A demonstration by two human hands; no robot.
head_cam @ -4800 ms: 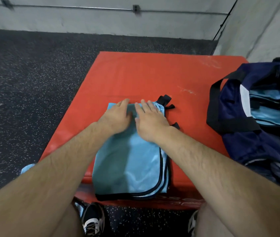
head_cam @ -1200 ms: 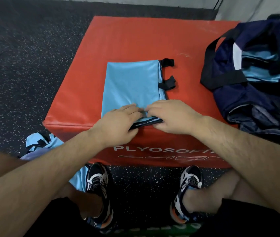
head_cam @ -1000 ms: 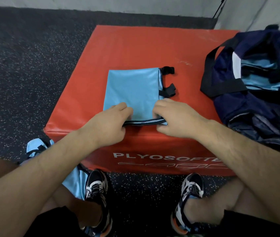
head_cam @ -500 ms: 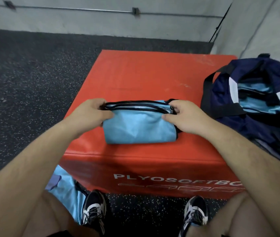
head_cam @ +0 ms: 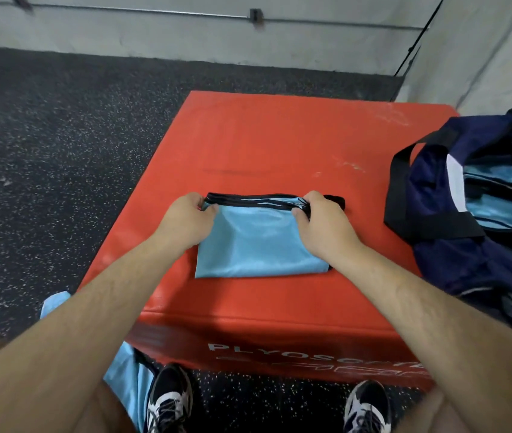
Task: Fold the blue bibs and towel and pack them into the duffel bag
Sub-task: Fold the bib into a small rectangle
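Off the near left corner of the red surface, loose blue cloth lies on the floor. The folded blue bib sits on the surface's near middle. The left hand has its grip closed on the bib's far left corner, and the right hand pinches the far right corner likewise. The navy duffel bag rests open on the surface's right side, blue fabric inside
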